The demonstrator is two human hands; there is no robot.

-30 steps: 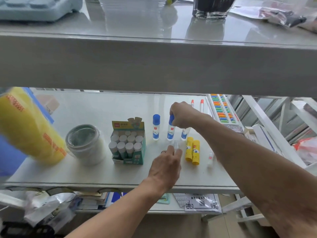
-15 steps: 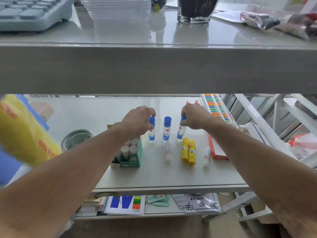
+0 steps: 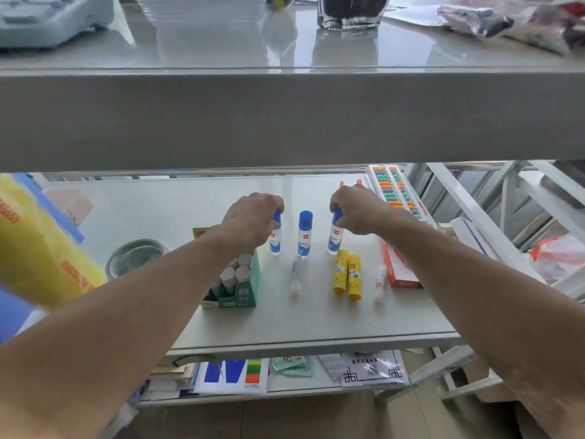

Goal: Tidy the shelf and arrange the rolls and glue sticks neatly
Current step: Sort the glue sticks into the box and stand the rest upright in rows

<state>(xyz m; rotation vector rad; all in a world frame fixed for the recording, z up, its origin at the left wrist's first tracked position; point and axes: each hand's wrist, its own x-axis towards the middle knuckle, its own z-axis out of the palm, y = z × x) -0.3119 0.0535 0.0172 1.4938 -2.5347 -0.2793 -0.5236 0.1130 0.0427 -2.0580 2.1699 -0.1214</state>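
Observation:
Three blue-capped glue bottles stand in a row on the middle shelf. My left hand grips the cap of the left bottle. My right hand grips the cap of the right bottle. The middle bottle stands free between them. Two yellow glue sticks lie side by side in front of the right bottle. A clear stick and a small white stick lie flat nearby. A green box of white glue sticks sits under my left forearm.
A roll of clear tape lies left of the box, and a yellow wrapped roll fills the left edge. A colourful abacus and an orange box lie on the right. A thick upper shelf overhangs. Papers lie on the lower shelf.
My left hand rose from the clear stick near the front and closed on the left bottle's cap. The clear stick now lies flat. My right hand stayed on the right bottle.

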